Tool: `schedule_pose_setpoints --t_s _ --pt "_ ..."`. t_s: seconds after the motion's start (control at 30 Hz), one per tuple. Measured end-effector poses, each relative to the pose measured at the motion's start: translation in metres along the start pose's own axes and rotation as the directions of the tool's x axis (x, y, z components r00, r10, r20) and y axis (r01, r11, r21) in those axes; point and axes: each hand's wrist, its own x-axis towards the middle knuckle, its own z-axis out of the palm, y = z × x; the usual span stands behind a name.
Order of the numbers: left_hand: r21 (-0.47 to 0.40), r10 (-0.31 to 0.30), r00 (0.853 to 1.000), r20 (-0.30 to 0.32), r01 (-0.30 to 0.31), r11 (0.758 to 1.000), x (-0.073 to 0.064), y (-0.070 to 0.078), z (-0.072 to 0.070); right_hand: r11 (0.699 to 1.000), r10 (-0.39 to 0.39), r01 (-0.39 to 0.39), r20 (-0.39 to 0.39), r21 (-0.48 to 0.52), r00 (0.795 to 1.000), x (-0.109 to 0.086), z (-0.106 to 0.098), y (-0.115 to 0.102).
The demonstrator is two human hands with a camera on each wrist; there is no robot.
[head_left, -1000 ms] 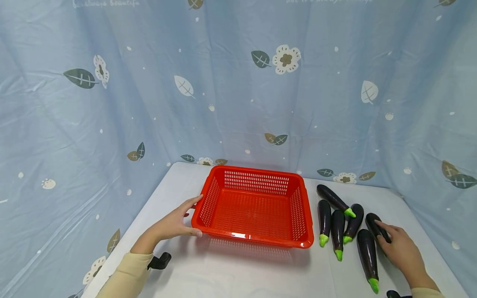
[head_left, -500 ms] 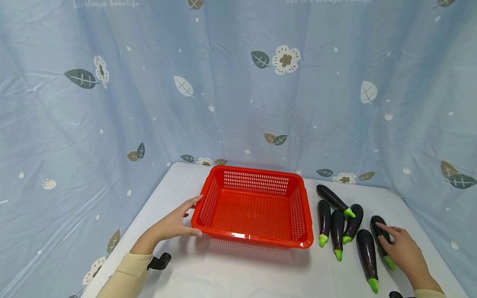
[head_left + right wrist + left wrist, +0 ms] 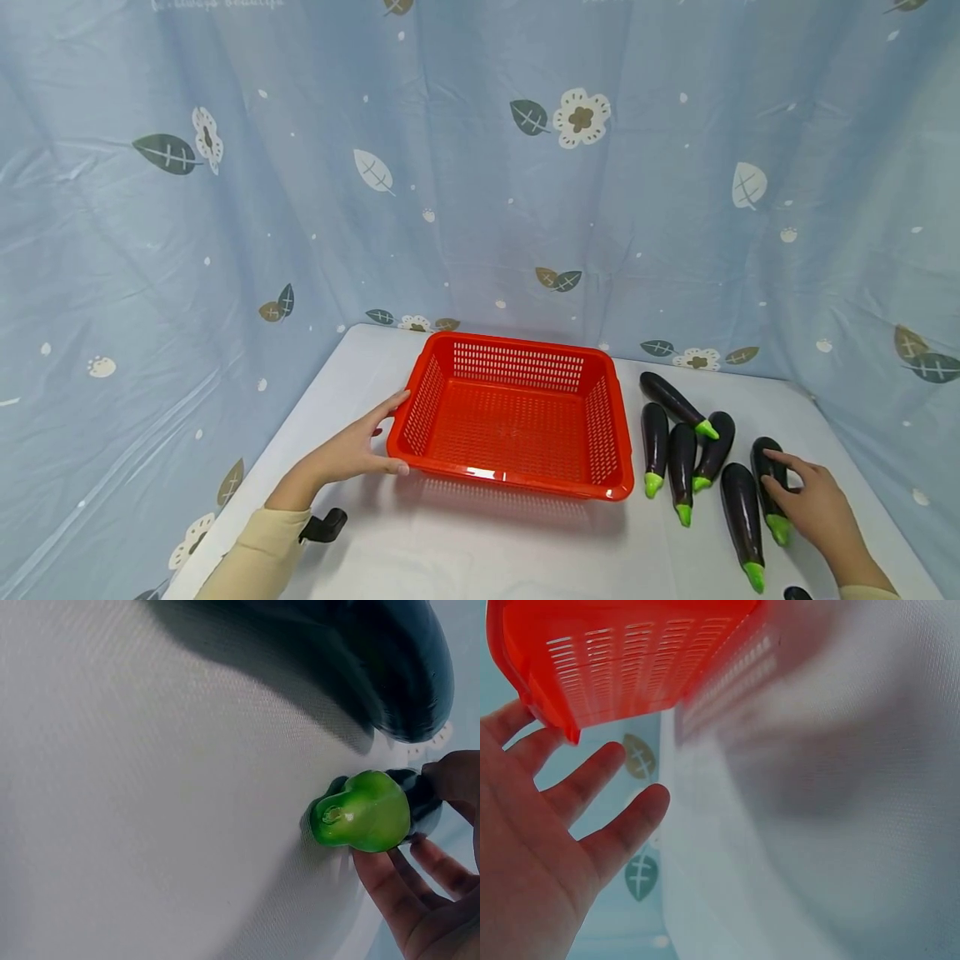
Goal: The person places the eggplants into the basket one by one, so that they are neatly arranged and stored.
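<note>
In the head view, my left hand (image 3: pixel 337 454) spreads along the left end of a red plastic basket (image 3: pixel 517 427), fingertips at its rim and thumb near the front corner. The left wrist view shows those fingers (image 3: pixel 622 825) mostly straight, the upper ones meeting the red rim (image 3: pixel 570 735). At the far right, my right hand (image 3: pixel 821 512) pinches a dark purple eggplant (image 3: pixel 767 504) between thumb and fingers. Its green cap (image 3: pixel 367 814) faces the right wrist camera. Just left of it lies another eggplant (image 3: pixel 741 512), which looms at the top of the right wrist view.
Several more eggplants lie between the basket and my right hand, including one slanted at the back (image 3: pixel 675 402). A white cloth (image 3: pixel 480 558) covers the table. Behind it hangs a blue patterned curtain (image 3: pixel 465 208).
The eggplant under my right hand has shifted right and slightly toward me, and its green cap now shows. My left hand and the basket have stayed in place.
</note>
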Motion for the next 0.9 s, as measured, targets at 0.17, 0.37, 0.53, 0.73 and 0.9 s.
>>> schedule_pose_setpoints --t_s 0.17,0.37,0.53,0.73,0.9 --pt "-0.017 0.048 0.999 0.001 -0.048 0.999 0.0023 -0.0016 0.0000 1.000 0.016 -0.015 -0.004 0.020 1.000 -0.0004 0.0002 -0.0016" --pt "-0.027 0.056 0.998 0.014 -0.055 0.998 0.0024 -0.0025 -0.0002 0.999 0.007 -0.006 -0.012 0.039 1.000 -0.0016 0.0026 0.0001" --pt "-0.043 0.035 0.999 0.024 -0.034 0.998 0.0019 -0.0030 0.0004 0.998 0.001 0.000 -0.017 0.055 1.000 -0.0027 0.0045 0.0024" --pt "-0.056 0.005 1.000 0.026 -0.004 0.998 0.0018 -0.0022 0.0015 0.997 0.022 -0.018 -0.046 0.079 0.999 -0.0036 0.0071 0.0026" --pt "-0.075 -0.015 1.000 0.025 0.017 0.997 0.0027 -0.0035 0.0024 0.995 0.031 -0.024 -0.072 0.093 0.997 -0.0041 0.0086 0.0023"
